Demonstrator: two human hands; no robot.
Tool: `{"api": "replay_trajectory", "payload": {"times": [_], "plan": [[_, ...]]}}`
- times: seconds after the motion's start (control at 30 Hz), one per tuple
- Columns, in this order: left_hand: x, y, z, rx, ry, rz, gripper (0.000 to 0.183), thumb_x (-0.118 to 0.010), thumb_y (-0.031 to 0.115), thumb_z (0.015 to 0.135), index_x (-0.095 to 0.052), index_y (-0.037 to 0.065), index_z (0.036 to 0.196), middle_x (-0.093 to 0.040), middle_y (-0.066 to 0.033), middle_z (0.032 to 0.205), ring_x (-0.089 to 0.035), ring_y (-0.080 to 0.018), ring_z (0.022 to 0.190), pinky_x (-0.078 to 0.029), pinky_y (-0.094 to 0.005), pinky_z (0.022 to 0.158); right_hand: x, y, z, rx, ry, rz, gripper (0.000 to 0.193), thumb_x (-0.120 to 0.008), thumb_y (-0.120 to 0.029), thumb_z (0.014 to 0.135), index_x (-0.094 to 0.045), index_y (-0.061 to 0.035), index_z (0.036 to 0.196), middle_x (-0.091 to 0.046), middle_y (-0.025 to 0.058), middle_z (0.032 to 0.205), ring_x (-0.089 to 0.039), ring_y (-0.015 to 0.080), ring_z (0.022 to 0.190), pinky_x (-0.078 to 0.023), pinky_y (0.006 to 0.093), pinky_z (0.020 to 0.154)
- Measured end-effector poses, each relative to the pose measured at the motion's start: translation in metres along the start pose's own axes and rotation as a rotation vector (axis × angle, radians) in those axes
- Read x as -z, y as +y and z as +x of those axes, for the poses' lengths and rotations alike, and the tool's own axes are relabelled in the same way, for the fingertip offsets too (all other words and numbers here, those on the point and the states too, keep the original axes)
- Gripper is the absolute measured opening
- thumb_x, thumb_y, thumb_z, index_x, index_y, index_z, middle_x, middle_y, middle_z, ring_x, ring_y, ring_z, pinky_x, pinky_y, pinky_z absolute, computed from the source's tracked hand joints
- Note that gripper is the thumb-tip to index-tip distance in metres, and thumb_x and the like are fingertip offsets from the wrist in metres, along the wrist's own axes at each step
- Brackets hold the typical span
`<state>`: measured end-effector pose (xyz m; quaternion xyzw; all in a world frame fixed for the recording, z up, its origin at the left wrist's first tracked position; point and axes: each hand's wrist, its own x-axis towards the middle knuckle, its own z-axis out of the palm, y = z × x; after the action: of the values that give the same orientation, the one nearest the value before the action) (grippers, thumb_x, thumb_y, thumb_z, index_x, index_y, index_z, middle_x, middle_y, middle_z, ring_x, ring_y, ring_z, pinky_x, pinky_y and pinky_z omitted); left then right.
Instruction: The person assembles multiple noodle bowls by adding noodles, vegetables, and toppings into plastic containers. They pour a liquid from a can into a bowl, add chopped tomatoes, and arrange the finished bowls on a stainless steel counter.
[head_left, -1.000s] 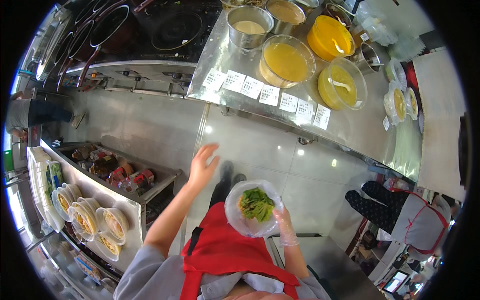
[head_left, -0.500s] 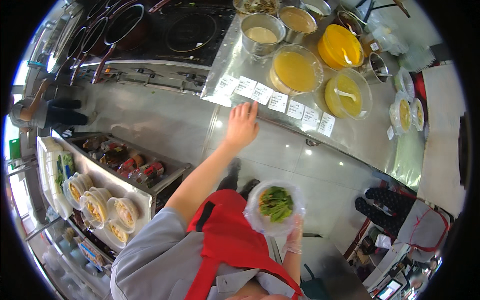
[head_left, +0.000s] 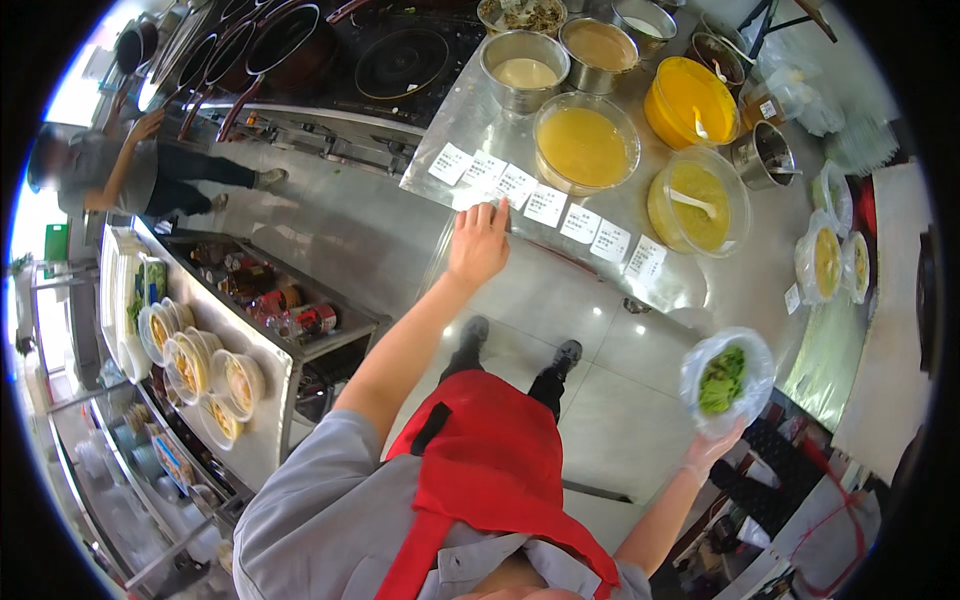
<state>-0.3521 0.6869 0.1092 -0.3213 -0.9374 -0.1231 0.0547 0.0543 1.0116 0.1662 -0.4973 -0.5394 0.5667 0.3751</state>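
The left hand (head_left: 480,245), half-open with no visible hold, is beside paper slips (head_left: 516,184); the gloved right hand (head_left: 714,446) grips a plastic-lined bowl (head_left: 694,380), greens (head_left: 722,382) already in.

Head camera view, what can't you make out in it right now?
- Head view: how the right hand grips the underside of the bowl of greens; the bowl hides it.
- Head view: whether the left hand touches a paper slip; the overhead angle masks contact.
- Head view: the far side of the container of brown food, cut off by the top edge.
- Head view: the right-side co-worker's legs, partly behind the right hand.
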Motion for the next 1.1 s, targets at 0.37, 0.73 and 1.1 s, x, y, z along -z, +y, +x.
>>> {"api": "replay_trajectory", "payload": {"times": [0.37,0.73,1.1], "plan": [[0.0,-0.013,-0.002,0.27,0.213,-0.129,0.067,-0.066,0.018,0.072,-0.045,0.002,0.134,-0.052,-0.0182,0.117,-0.048,-0.0359,0.112,-0.04,-0.044,0.097,-0.006,0.033,0.225,-0.302,-0.16,0.358,0.071,-0.063,-0.043,0.081,-0.039,-0.013,0.14,-0.04,0.0086,0.141,-0.039,0.0302,0.128,-0.037,0.0537,0.099],[0.0,-0.03,-0.011,0.285,0.31,-0.194,0.055,-0.07,0.02,0.075,-0.055,0.006,0.126,-0.048,-0.0173,0.13,-0.049,-0.0359,0.112,-0.042,-0.0449,0.095,-0.004,0.036,0.229,-0.322,-0.185,0.336,0.066,-0.06,-0.045,0.084,-0.04,-0.016,0.14,-0.042,0.0059,0.14,-0.039,0.0291,0.127,-0.037,0.055,0.096],[-0.019,0.073,-0.061,0.204,0.313,-0.244,0.054,-0.068,0.014,0.078,-0.051,0.003,0.128,-0.051,-0.0193,0.124,-0.049,-0.0387,0.112,-0.042,-0.0441,0.094,-0.02,0.017,0.231,-0.317,-0.256,0.32,0.064,-0.06,-0.039,0.084,-0.04,-0.0119,0.138,-0.047,0.0084,0.135,-0.044,0.0313,0.124,-0.039,0.0534,0.095]]}}
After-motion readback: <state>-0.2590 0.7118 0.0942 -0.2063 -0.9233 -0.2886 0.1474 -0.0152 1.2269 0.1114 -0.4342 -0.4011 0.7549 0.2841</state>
